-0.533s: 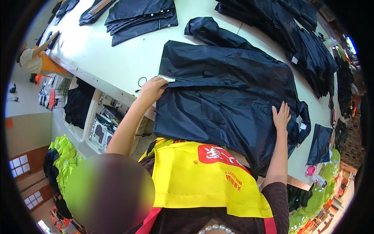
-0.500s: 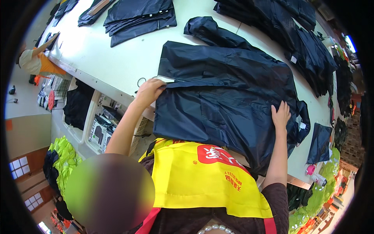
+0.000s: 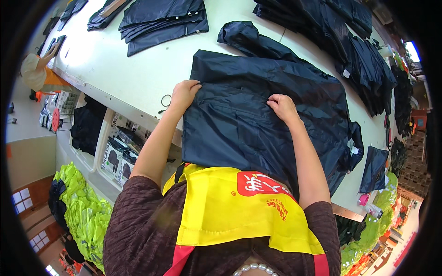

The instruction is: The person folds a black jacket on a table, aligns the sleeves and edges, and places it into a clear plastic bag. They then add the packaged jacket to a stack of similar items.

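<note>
The left hand (image 3: 185, 95) has its thumb and fingertips squeezed together on the left edge of a dark blue cloth (image 3: 239, 129). The right hand (image 3: 284, 109) is on the cloth too, at about one o'clock from its middle, with its fingers curled and close to the thumb. I cannot tell if it is pinching any of the cloth.

The cloth lies on a white table (image 3: 133, 69), right in front of the person. It is thin and shiny, with lots of soft wrinkles and a fold running between the hands. A white tag (image 3: 354, 150) shows at about four o'clock.

Farther out, a black ring (image 3: 165, 100) is at nine o'clock, a stack of dark clothes (image 3: 163, 23) near eleven, and a bigger dark pile (image 3: 322, 32) near one.
</note>
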The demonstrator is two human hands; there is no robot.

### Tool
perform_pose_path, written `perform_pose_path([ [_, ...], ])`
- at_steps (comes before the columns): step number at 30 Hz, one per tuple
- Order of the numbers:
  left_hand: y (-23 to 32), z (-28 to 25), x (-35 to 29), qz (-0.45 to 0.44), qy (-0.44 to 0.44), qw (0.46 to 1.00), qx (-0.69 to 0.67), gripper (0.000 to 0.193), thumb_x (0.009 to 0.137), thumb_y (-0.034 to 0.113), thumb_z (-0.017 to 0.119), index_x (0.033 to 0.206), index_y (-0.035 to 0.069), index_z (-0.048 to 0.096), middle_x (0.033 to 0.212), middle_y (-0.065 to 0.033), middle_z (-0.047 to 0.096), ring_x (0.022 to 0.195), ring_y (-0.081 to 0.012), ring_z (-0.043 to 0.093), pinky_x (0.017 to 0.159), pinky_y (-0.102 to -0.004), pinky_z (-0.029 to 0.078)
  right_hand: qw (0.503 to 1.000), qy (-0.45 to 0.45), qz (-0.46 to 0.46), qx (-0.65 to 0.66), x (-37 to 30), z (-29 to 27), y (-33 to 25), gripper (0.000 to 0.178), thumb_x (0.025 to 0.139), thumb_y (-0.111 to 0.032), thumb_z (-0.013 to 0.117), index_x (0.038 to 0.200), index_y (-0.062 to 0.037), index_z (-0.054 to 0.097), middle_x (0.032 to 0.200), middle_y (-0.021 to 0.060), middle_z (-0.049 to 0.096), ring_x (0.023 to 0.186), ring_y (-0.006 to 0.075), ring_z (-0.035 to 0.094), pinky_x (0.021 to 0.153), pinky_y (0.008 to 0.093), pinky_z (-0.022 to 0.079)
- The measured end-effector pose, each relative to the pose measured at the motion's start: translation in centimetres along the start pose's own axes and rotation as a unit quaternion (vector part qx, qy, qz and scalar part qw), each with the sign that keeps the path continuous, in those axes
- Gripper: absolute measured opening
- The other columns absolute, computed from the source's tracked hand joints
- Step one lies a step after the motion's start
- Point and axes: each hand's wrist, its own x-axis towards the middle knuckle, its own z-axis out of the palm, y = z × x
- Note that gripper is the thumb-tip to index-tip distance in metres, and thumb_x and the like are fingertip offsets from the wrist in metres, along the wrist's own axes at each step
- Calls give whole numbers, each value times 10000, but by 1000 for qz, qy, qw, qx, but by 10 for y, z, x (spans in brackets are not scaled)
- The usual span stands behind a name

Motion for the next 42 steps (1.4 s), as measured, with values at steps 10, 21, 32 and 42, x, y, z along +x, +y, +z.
perform_pose_path([
  [10,11,-15,33,-252,-137,954,-89,219,679,144,756,812,-15,686,686,-91,638,607,-161,599,608,-274,503,995,-24,88,43,5,-3,-13,195,746,-174,681,895,-50,697,896,177,661,881,324,631,809,377,482],
  [21,9,-21,63,-309,-250,912,-102,202,683,165,796,708,46,635,620,-24,578,514,-115,540,506,-236,502,981,-147,104,-76,37,-18,-17,254,659,-232,771,840,-62,714,867,141,674,867,292,648,806,346,501],
  [32,21,-14,-2,40,28,995,91,351,766,206,699,1047,11,619,894,-125,630,812,-239,601,741,-330,477,838,480,159,-205,-239,-52,126,398,724,-175,665,1087,-35,581,1091,180,574,1036,345,527,921,441,386],
  [42,303,74,-138,9,-593,774,-220,739,775,242,725,1370,25,344,1023,-144,623,903,-203,624,790,-298,508,652,373,227,620,-267,-39,101,536,713,-127,653,1196,25,476,1049,122,598,924,224,591,852,328,472],
])
